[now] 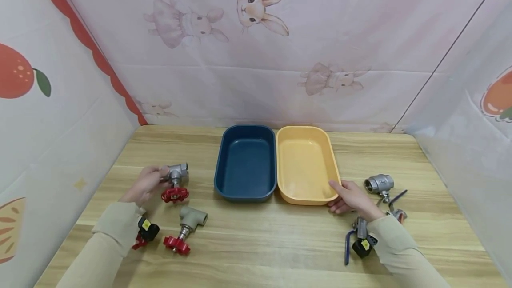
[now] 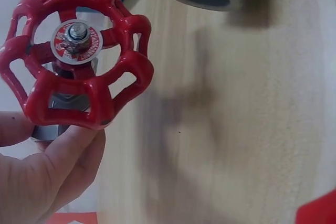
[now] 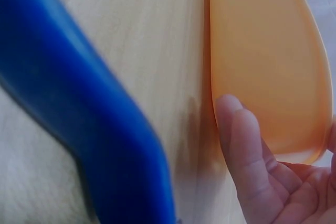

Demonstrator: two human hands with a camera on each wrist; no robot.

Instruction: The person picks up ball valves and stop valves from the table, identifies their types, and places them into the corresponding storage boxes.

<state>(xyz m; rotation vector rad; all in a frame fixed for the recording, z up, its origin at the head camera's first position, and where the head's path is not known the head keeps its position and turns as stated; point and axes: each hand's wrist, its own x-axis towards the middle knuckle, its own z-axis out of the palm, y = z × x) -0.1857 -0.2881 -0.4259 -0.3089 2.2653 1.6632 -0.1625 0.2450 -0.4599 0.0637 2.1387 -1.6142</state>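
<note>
Beside a blue tray [image 1: 246, 163], the right hand [image 1: 353, 197] pinches the rim of a yellow tray [image 1: 306, 163]; near a grey valve [image 1: 193, 218], the left hand [image 1: 146, 185] grips a silvery valve [image 1: 176, 173] by one end

Right hand [image 3: 268, 190] gripping a yellow tray [image 3: 268, 51], blurred blue handle [image 3: 100, 98] at left, wooden tabletop [image 3: 142, 35] between

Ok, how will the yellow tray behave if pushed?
The yellow tray is probably light, given its thin walls. Its even, undistorted rim suggests it's fairly stiff. Being low and wide, it would likely slide rather than tip.
</note>
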